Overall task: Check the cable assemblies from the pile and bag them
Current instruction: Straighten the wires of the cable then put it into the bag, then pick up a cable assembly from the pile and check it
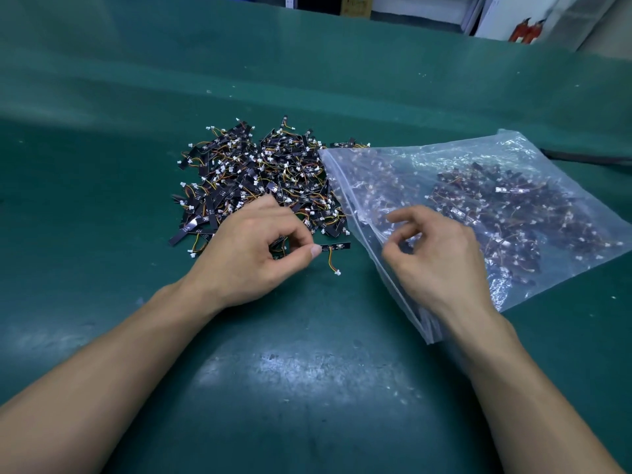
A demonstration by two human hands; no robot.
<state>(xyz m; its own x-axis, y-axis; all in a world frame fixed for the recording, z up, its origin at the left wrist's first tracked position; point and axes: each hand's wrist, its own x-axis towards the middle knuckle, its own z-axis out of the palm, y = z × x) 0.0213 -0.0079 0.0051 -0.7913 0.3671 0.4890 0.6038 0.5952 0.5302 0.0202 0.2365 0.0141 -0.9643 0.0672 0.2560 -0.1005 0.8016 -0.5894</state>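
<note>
Assy (337, 247) pinched at its L end by our left hand (249, 248), long axis L-R, free end aimed at bag (554, 289) mouth just beside. Our right hand (434, 254) hovers there, fingers loosely curled, apart; grip on film unclear. Pile (260, 172) behind.

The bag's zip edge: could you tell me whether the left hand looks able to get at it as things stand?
Probably yes. The left hand, pinching a cable assembly, sits close beside the bag's zip edge with only bare mat between. The right hand at that edge may crowd it.
</note>
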